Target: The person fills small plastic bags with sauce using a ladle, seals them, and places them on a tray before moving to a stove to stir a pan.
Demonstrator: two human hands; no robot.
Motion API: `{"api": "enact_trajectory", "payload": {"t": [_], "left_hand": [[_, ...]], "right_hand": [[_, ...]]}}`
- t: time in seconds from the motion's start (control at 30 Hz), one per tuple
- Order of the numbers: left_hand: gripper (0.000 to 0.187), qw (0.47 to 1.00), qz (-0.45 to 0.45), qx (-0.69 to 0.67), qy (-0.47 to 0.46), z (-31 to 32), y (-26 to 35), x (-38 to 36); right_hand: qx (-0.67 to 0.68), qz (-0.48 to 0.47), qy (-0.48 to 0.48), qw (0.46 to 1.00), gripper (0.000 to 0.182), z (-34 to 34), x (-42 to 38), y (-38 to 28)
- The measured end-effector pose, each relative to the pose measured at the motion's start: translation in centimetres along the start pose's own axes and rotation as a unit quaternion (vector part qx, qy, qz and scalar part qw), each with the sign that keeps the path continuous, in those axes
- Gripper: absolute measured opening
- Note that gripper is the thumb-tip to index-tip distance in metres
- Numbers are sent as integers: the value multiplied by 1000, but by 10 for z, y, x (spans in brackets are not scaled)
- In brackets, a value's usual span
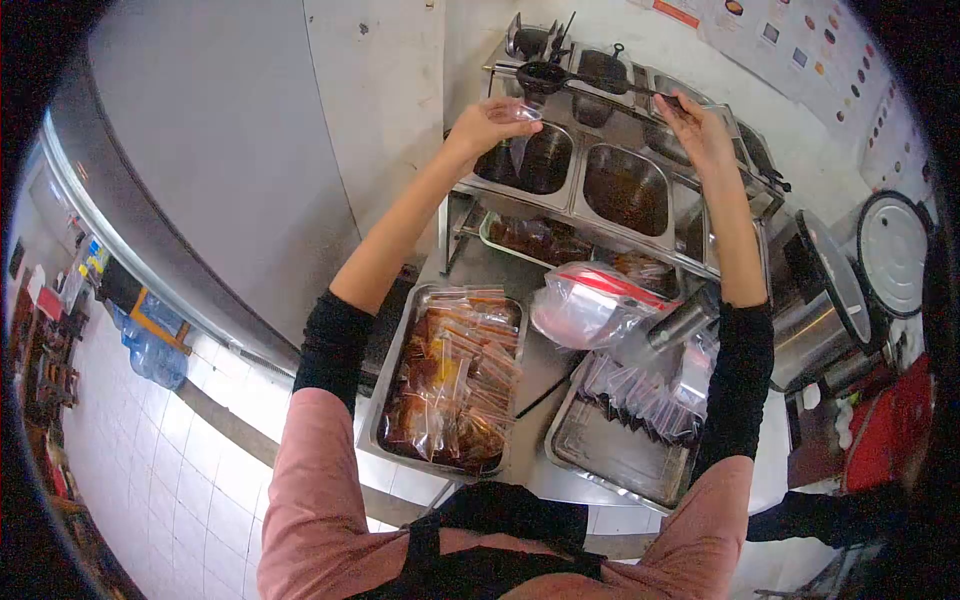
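My left hand (493, 128) pinches a small clear plastic bag (518, 150), its mouth held up and its lower end hanging over a steel pan (548, 165) of dark contents. In my right hand (693, 130) is the long handle of a black ladle (541, 77), reaching leftward across the rack. The ladle's bowl sits just above and behind the bag. Beside that pan is a second steel pan (625, 190) with dark brown sauce.
Below left, a steel tray (378, 425) holds many filled sachets. Another tray (625, 462) has small dark-filled bags, near a red-edged pack of plastic bags (590, 310). Large steel pots (815, 330) stand right. Smaller pans (605, 70) line the rack's back.
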State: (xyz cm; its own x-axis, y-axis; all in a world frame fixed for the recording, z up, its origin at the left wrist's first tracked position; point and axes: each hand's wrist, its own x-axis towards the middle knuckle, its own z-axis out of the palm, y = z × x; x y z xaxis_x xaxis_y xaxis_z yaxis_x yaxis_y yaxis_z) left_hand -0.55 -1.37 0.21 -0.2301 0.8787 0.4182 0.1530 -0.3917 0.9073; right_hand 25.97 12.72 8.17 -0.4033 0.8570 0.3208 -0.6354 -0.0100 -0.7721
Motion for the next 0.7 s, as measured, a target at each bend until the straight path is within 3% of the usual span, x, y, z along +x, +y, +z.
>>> {"api": "enact_trajectory", "payload": {"t": [0.2,0.63,0.7], "left_hand": [[55,999,0,32,13,3,6,-1],[57,1000,23,14,8,3,4,6],[64,999,11,31,12,4,9,4]], "right_hand": [[-45,-17,-13,999,17,9,-9,-8],[-150,-71,-97,981,23,20,-14,-19],[-157,-92,-104,978,23,23,-16,-20]]}}
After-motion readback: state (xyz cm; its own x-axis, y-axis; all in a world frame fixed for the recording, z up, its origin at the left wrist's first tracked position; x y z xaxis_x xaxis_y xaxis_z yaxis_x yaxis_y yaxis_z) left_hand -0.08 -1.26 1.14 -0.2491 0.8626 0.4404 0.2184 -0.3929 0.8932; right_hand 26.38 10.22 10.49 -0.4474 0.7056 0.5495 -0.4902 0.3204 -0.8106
